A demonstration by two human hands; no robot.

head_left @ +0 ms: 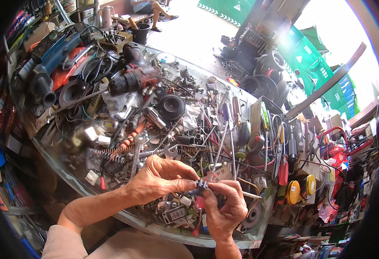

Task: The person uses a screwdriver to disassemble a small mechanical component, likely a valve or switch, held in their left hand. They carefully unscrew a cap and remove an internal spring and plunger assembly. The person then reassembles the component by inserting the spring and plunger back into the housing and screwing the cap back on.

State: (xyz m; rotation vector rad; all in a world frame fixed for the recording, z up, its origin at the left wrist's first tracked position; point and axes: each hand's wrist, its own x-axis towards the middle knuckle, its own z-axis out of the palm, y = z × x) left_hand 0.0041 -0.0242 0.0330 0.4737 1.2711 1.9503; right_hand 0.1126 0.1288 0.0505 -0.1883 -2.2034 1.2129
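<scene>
Both my hands meet over the near part of a crowded glass-topped bench, pinching one small dark metal part (201, 186) with notched or toothed edges; its exact kind I cannot make out. My left hand (157, 179) comes from the left and grips it between thumb and fingertips. From the right, my right hand (226, 205) closes thumb and forefinger on its other side. Below them lie a red-handled screwdriver (199, 202) and a pale rectangular metal piece (175, 214). An open-ended wrench (136, 155) rests beyond my left hand.
A red and black power drill (135, 79), coil springs (111, 154) and a round black part (171, 107) crowd the bench. Pliers and screwdrivers stand at right near yellow round tins (293, 192). A blue angle grinder (62, 52) lies far left. A person's legs (157, 11) show beyond.
</scene>
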